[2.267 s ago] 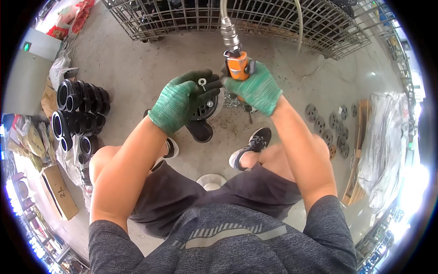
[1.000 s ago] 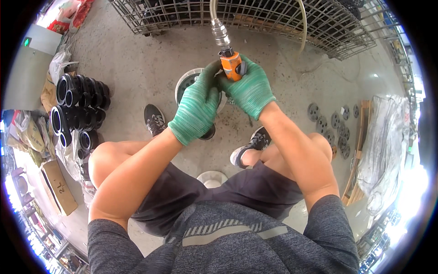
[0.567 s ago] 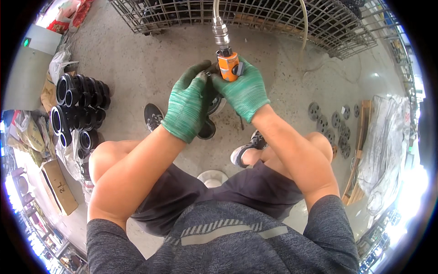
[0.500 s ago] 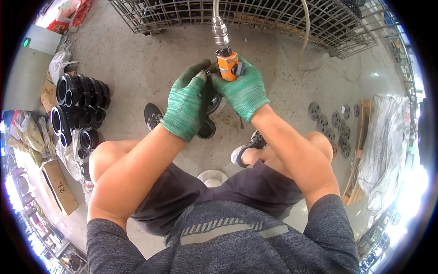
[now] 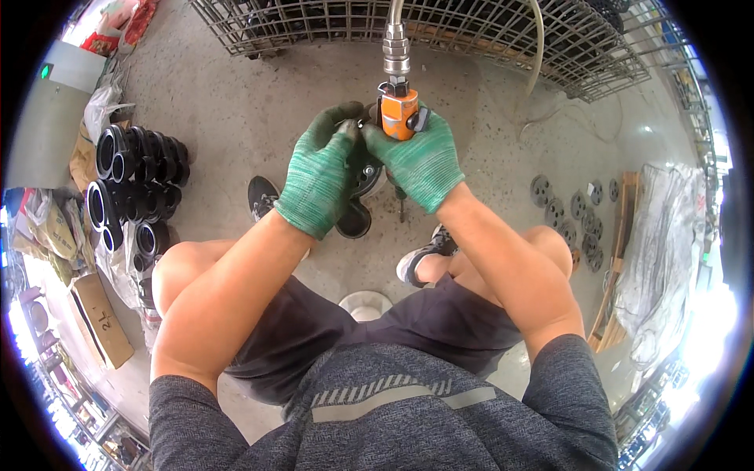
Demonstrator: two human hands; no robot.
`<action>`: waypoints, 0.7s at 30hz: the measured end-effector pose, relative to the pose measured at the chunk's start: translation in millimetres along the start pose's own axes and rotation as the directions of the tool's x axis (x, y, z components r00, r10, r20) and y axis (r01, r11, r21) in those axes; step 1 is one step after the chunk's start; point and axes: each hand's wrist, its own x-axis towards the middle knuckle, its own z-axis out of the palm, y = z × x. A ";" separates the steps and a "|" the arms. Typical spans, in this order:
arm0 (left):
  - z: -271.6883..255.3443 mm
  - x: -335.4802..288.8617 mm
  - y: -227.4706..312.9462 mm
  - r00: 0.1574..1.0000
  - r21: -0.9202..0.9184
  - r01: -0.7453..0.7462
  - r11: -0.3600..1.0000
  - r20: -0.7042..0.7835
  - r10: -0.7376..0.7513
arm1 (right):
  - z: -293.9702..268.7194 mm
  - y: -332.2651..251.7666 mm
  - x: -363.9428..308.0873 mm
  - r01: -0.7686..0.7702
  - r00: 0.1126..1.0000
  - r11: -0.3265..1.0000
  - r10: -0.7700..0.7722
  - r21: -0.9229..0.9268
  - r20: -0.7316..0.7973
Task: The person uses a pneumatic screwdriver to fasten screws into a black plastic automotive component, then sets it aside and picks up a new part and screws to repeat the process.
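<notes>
Speckled grey concrete floor (image 5: pixel 479 118): beneath everything.
Grey steel-wire cage (image 5: pixel 550 69): holds dark pieces (image 5: pixel 298 9), cut off above, too dim to identify.
Black rounded part (image 5: pixel 354 220): mostly hidden behind the left hand.
Green-gloved right hand (image 5: pixel 418 161): fingers curled round an orange hose-fed tool (image 5: pixel 398 116), its lower length covered.
Green-gloved left hand (image 5: pixel 316 177): fingers pinched on a tiny silvery metal piece (image 5: pixel 360 124), at the thumb tip, just left of the tool.

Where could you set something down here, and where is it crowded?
Bare floor lies between the right hand and the grey discs, and between the left hand and the stacked black parts. Crowded: between the hands, beside the orange tool.
</notes>
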 end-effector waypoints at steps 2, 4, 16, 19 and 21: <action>-2.1 -0.7 3.0 1.000 -0.035 0.010 0.999 0.020 -0.009 | 0.1 -1.1 -1.3 0.042 0.999 0.999 -0.041 0.008 -0.010; -3.6 -1.4 6.7 0.999 -0.068 0.018 0.998 0.040 -0.015 | -2.0 -3.1 -2.3 -0.006 1.000 0.998 0.006 0.066 -0.001; -10.0 -9.9 12.0 0.995 -0.099 0.085 0.991 -0.037 -0.089 | -4.6 6.9 3.6 0.009 1.000 0.982 -0.014 0.189 0.025; -11.7 -9.3 9.7 1.000 -0.031 0.007 1.000 0.016 -0.006 | -5.1 11.9 5.1 0.011 1.000 0.973 -0.016 0.232 0.024; -10.2 -10.3 11.8 1.000 0.100 -0.019 0.995 -0.006 0.020 | -4.5 9.0 3.6 0.008 1.000 0.966 -0.015 0.260 0.025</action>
